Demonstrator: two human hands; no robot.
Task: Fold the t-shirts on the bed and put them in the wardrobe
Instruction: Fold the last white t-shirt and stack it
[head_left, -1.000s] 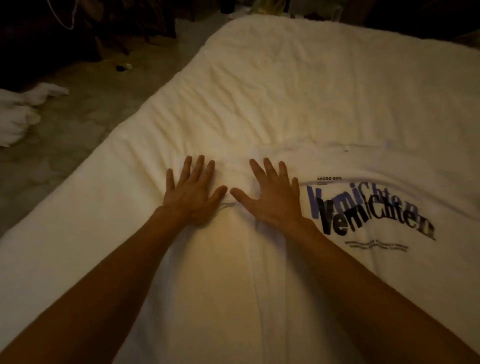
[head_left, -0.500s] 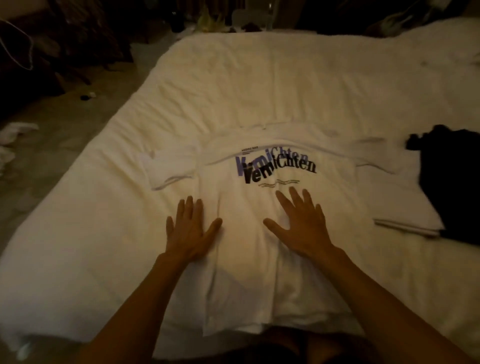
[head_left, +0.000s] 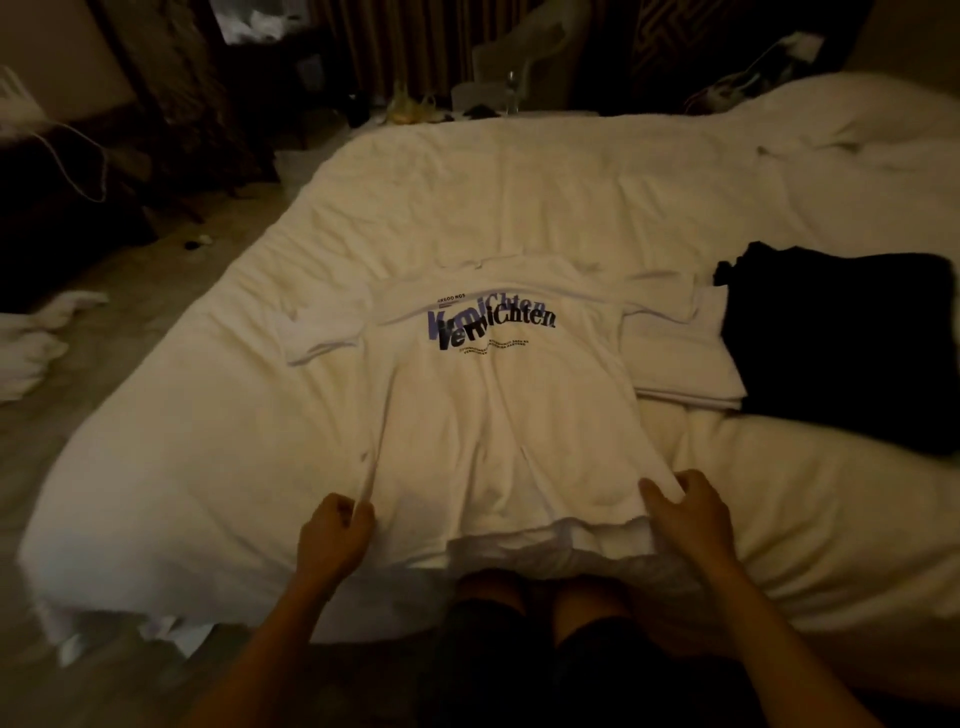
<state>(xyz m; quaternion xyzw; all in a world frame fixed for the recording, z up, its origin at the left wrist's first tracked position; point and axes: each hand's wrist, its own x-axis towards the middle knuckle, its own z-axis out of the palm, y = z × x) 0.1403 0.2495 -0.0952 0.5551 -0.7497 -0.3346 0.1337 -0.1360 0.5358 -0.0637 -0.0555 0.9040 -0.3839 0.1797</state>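
Both your left hand (head_left: 335, 535) and right hand (head_left: 685, 514) pinch the white t-shirt's (head_left: 493, 415) near hem corners; its collar lies far.

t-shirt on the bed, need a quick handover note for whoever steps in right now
Left hand grips the t-shirt at its near-left hem corner; right hand grips the near-right corner.
It lies flat, print up, on the bed; a folded white cloth and a dark garment lie to its right.
Done: spread out. Left: fold it, then carry the clothes to the wardrobe, which is out of view.
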